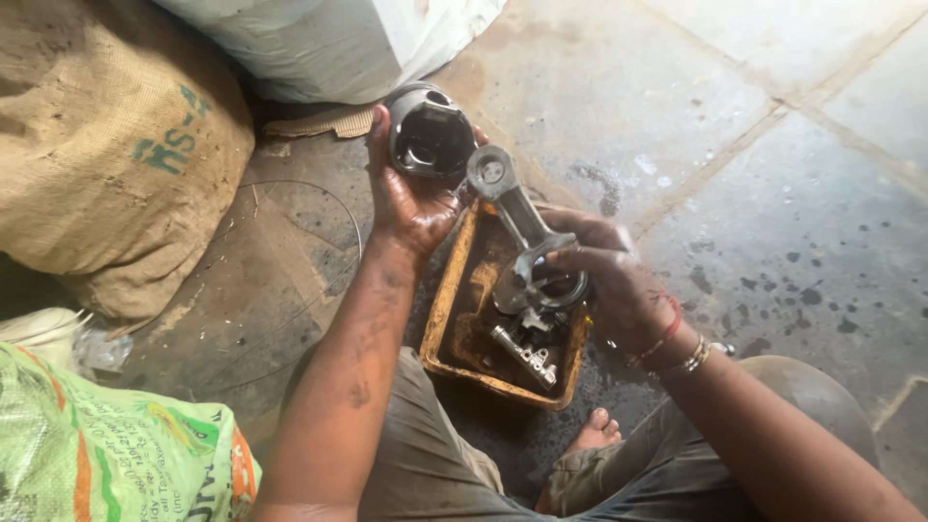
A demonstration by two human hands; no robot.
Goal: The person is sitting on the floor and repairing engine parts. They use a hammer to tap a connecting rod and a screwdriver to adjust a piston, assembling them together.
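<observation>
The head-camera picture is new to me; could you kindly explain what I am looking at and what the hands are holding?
The camera sits on the person's head and looks down at their own hands and knees. The left hand holds a dark piston, hollow side towards us. The right hand grips a metal connecting rod by its big end, small end pointing at the piston. Below them, a rusty oily tray on the stone floor holds small metal parts. Sacks lie on the left.
</observation>
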